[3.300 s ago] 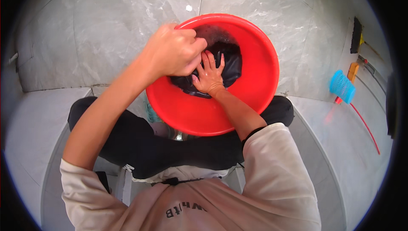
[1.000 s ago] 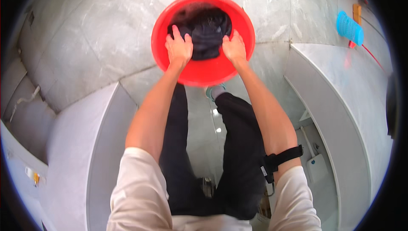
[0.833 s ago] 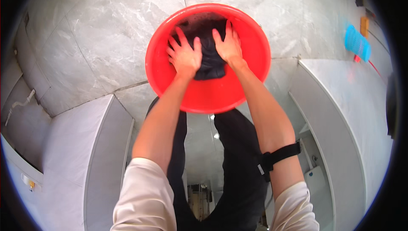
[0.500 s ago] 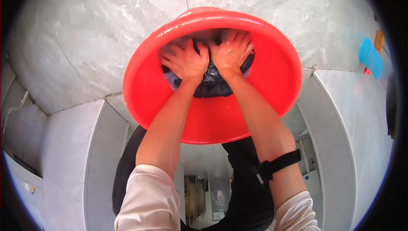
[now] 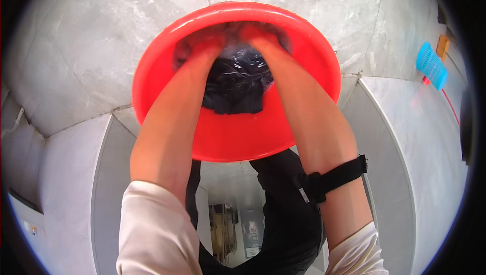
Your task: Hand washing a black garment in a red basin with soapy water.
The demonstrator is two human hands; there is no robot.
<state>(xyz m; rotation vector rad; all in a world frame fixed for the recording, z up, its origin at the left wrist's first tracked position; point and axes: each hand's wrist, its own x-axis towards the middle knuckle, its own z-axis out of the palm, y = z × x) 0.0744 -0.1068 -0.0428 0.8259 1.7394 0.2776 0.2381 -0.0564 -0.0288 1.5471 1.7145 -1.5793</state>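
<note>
A red basin (image 5: 243, 143) is tilted, its mouth facing me, with a wet, dark garment (image 5: 235, 87) bunched inside. Both my arms reach into it. Along the far inner wall, my left hand (image 5: 206, 39) is sunk at the upper left of the cloth, and my right hand (image 5: 257, 34) is at its upper right. Water and motion smear the fingers of both, so their grip does not show. The near part of the garment lies between my forearms, glossy and folded.
Grey marbled tiles (image 5: 126, 27) surround the basin. Low tiled ledges stand at left (image 5: 76, 173) and right (image 5: 390, 138). A blue perforated plastic basket (image 5: 431, 66) is at the far right. My black-trousered leg (image 5: 288, 209) is below the basin; a black strap (image 5: 344, 178) circles my right forearm.
Both hands have pushed farther toward the basin's far wall and deeper in; their spread fingers no longer show. More of the dark garment is exposed. The view has shifted slightly.
</note>
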